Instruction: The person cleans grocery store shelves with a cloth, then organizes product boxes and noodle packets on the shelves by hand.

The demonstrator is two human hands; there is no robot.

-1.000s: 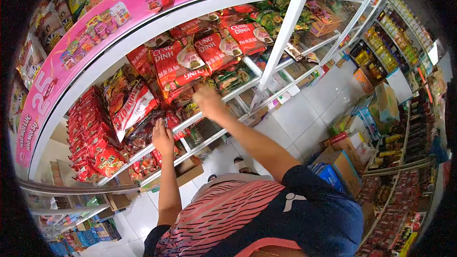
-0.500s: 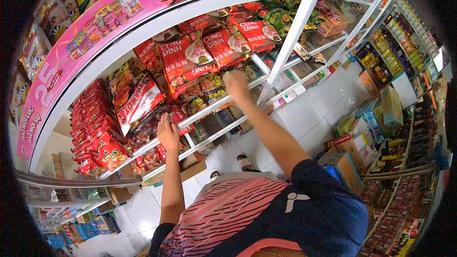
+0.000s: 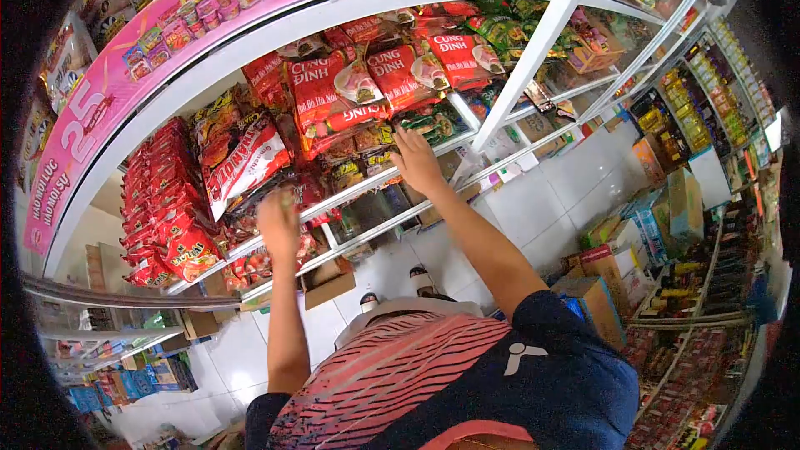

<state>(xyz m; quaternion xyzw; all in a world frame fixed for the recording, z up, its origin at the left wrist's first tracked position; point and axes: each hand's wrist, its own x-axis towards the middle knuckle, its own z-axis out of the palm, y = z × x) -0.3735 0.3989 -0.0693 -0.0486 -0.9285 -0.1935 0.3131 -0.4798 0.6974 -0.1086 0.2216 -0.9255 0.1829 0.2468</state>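
Note:
My right hand has its fingers stretched out at the front rail of the display shelf, beside dark green packets. Red noodle packets marked Cung Dinh lie just beyond it. My left hand hovers over the rail further left, its fingers smeared by motion. A large red and white noodle bag lies just past that hand. To its left, small red noodle packets stand in a tight row.
A pink banner curves along the shelf's back edge. A white upright post rises right of my right hand. Cardboard boxes stand on the tiled floor to the right, before shelves of bottles.
My right hand has gone from curled fingers to stretched-out ones at nearly the same place. The left hand has shifted slightly left and blurred. The view has moved a little.

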